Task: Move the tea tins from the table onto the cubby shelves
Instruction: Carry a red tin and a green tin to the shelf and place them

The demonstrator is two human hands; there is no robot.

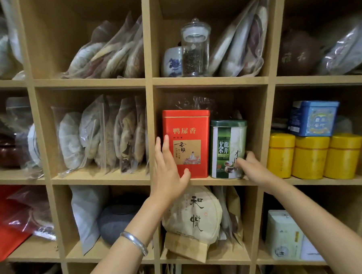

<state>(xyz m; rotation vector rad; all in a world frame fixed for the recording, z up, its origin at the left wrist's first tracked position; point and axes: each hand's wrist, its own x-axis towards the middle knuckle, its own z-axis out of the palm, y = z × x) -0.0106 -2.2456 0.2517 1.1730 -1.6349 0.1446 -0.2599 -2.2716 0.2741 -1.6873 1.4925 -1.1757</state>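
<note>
I see two tea tins standing upright, long axes vertical, labels facing me, side by side in the middle cubby. The red tin is tall and rectangular; the green tin is shorter, with rounded corners. My left hand rests spread flat against the red tin's front. My right hand grips the green tin's lower right side.

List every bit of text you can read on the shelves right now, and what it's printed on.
"鸭屎香": red tin.
"龍井茶": green tin.
"和悦": paper-wrapped tea cake, cubby below.
Brown teapot, upper right: gold characters, unreadable.
Blue tin, yellow tins, white box: print too small or blurred.
</note>
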